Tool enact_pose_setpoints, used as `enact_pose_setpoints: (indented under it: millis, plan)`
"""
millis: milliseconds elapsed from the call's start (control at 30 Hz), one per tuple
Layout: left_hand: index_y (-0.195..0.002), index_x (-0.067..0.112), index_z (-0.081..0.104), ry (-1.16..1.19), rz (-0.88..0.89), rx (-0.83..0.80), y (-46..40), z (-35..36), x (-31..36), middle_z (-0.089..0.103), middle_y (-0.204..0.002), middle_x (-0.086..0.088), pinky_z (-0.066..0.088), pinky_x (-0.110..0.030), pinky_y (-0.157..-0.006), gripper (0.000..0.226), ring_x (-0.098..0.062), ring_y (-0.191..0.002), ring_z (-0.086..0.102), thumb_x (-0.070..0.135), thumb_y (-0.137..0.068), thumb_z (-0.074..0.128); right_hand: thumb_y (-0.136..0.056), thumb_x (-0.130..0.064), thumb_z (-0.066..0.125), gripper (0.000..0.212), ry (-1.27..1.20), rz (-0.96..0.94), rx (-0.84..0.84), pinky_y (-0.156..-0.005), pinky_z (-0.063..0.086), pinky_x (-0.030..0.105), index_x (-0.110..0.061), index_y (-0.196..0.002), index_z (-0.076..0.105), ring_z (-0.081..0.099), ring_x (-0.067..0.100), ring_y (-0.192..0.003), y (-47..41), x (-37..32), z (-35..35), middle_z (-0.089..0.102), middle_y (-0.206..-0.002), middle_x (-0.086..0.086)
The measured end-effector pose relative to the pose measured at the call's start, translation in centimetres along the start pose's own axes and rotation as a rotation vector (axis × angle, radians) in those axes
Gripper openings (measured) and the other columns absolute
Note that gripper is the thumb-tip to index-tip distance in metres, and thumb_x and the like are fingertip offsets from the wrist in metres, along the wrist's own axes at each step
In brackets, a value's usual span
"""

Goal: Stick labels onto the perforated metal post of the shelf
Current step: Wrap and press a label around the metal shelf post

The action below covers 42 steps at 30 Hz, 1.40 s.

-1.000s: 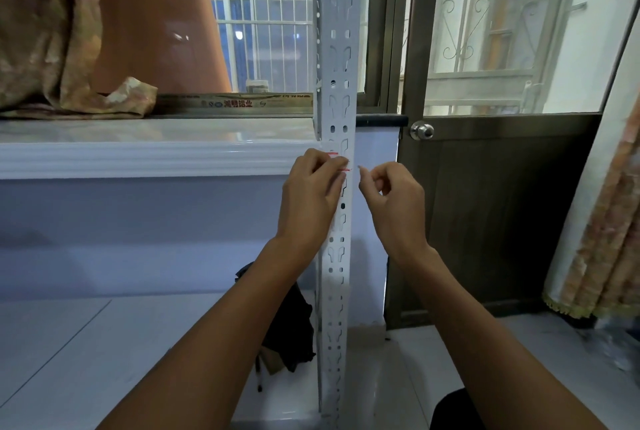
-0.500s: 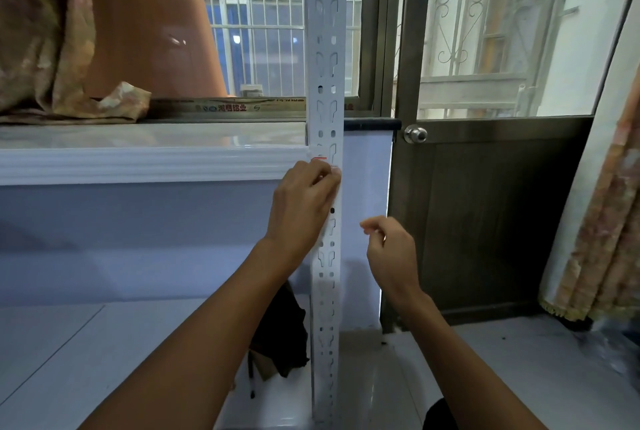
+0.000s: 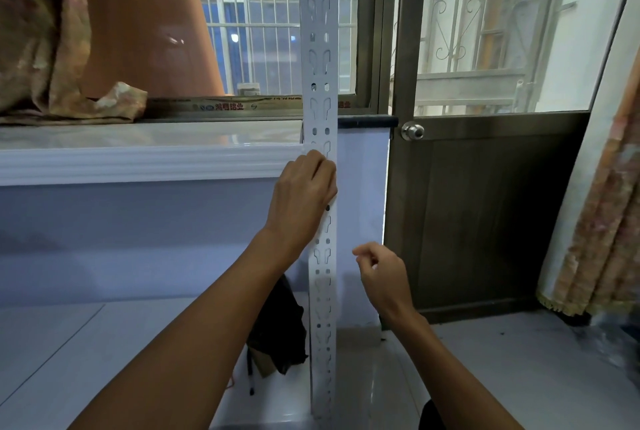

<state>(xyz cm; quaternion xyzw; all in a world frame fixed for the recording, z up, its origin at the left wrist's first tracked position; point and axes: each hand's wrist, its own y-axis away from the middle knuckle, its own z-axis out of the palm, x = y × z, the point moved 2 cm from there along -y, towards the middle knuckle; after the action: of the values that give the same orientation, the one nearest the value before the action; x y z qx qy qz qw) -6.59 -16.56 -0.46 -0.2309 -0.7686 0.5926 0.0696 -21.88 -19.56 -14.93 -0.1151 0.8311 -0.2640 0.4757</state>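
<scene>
From the head camera, a tall white perforated metal post (image 3: 320, 187) with keyhole slots stands upright in front of a white moulded windowsill ledge (image 3: 138, 162), its foot on the pale tiled floor (image 3: 519, 377). The left hand (image 3: 304, 194) lies flat over the post's face at ledge height, fingers curled onto the metal, probably pressing a label down so its adhesive takes. The label itself is hidden beneath that hand, so whether it sits straight cannot be told. The left hand clasps nothing; it bears against the post.

The right hand (image 3: 382, 273) hovers lower, just right of the post and clear of it, thumb and forefinger pinched loosely together. Whether they hold a slip of backing paper or nothing is too small to tell. A dark brown door (image 3: 485, 221) with a round metal knob (image 3: 412, 131) stands behind.
</scene>
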Motion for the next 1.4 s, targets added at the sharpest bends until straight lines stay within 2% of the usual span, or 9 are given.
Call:
enact_pose_setpoints:
  millis: [200,367,500,633,800,900,1033,1200,1400]
  plan:
    - [-0.081,0.002,0.059,0.076,-0.048,-0.058,0.0,-0.3,0.1,0.053,-0.083,-0.013,0.042,-0.034,-0.059,0.013,-0.023,-0.068,0.045,0.000,-0.086,0.047,-0.101,-0.014,0.056,0.016,-0.120,-0.136,0.102,-0.082,0.050,0.013,-0.017,-0.109,0.069,0.063,0.004,-0.092,-2.1,-6.4,-1.6,0.068,-0.103,-0.007]
    - [-0.089,0.000,0.065,0.046,-0.003,-0.043,0.1,-0.7,-0.5,0.062,-0.090,-0.013,0.052,-0.040,-0.060,0.003,-0.027,-0.076,0.057,-0.002,-0.088,0.067,-0.101,-0.017,0.057,0.024,-0.208,-0.222,0.168,-0.079,0.046,0.004,-0.018,-0.124,0.065,0.063,-0.003,-0.094,-3.6,-10.4,-3.3,0.066,-0.105,-0.011]
    - [-0.112,0.003,0.068,-0.035,-0.029,0.005,-0.6,-1.1,-0.7,0.066,-0.111,-0.014,0.053,-0.043,-0.080,0.025,-0.033,-0.101,0.062,0.012,-0.089,0.072,-0.102,-0.019,0.056,0.035,-0.220,-0.258,0.144,-0.084,0.043,0.001,-0.015,-0.136,0.058,0.061,-0.009,-0.097,-5.0,-12.7,-4.2,0.062,-0.114,-0.013]
    - [-0.119,0.001,0.064,-0.087,-0.101,-0.020,-0.9,-0.8,-0.4,0.058,-0.129,-0.021,0.046,-0.046,-0.098,0.038,-0.038,-0.120,0.055,0.016,-0.085,0.073,-0.103,-0.015,0.054,0.033,-0.135,-0.327,0.130,-0.092,0.050,0.015,-0.015,-0.135,0.061,0.064,0.004,-0.102,-5.4,-14.0,-4.0,0.069,-0.115,-0.004]
    - [-0.114,-0.004,0.065,-0.054,-0.106,-0.017,-0.4,-0.4,-0.3,0.060,-0.128,-0.026,0.049,-0.051,-0.103,0.036,-0.042,-0.121,0.057,0.010,-0.083,0.077,-0.103,-0.012,0.050,0.025,-0.038,-0.323,0.139,-0.081,0.057,0.034,-0.012,-0.117,0.071,0.068,0.015,-0.086,-5.8,-14.3,-4.1,0.074,-0.095,0.004]
    - [-0.099,-0.003,0.068,-0.067,-0.083,0.014,-0.2,-0.2,-0.2,0.064,-0.124,-0.026,0.044,-0.054,-0.108,0.017,-0.043,-0.122,0.059,0.010,-0.089,0.074,-0.104,-0.011,0.049,0.025,-0.030,-0.320,0.150,-0.080,0.055,0.031,-0.011,-0.113,0.072,0.069,0.018,-0.085,-5.8,-14.4,-4.2,0.075,-0.094,0.006]
    - [-0.086,-0.001,0.071,-0.060,-0.087,0.027,-0.2,-0.2,-0.1,0.067,-0.120,-0.025,0.046,-0.056,-0.106,0.011,-0.045,-0.120,0.060,0.008,-0.086,0.077,-0.103,-0.006,0.051,0.022,-0.033,-0.332,0.132,-0.080,0.051,0.029,-0.007,-0.107,0.072,0.067,0.021,-0.085,-5.4,-14.3,-4.3,0.075,-0.092,0.009]
    - [-0.084,-0.001,0.073,-0.063,-0.115,0.020,-0.2,-0.2,0.2,0.067,-0.118,-0.024,0.052,-0.055,-0.099,0.010,-0.047,-0.115,0.061,0.005,-0.082,0.080,-0.105,-0.012,0.051,0.023,-0.034,-0.333,0.136,-0.075,0.052,0.030,-0.009,-0.104,0.074,0.068,0.021,-0.078,-5.5,-14.2,-4.4,0.074,-0.086,0.008]
    - [-0.088,-0.001,0.072,-0.070,-0.127,0.010,0.2,0.7,0.1,0.067,-0.122,-0.021,0.049,-0.053,-0.104,0.014,-0.048,-0.120,0.059,0.011,-0.085,0.078,-0.103,-0.009,0.052,0.022,-0.003,-0.358,0.157,-0.075,0.052,0.026,-0.006,-0.106,0.073,0.068,0.019,-0.076,-5.3,-14.7,-4.5,0.074,-0.084,0.010]
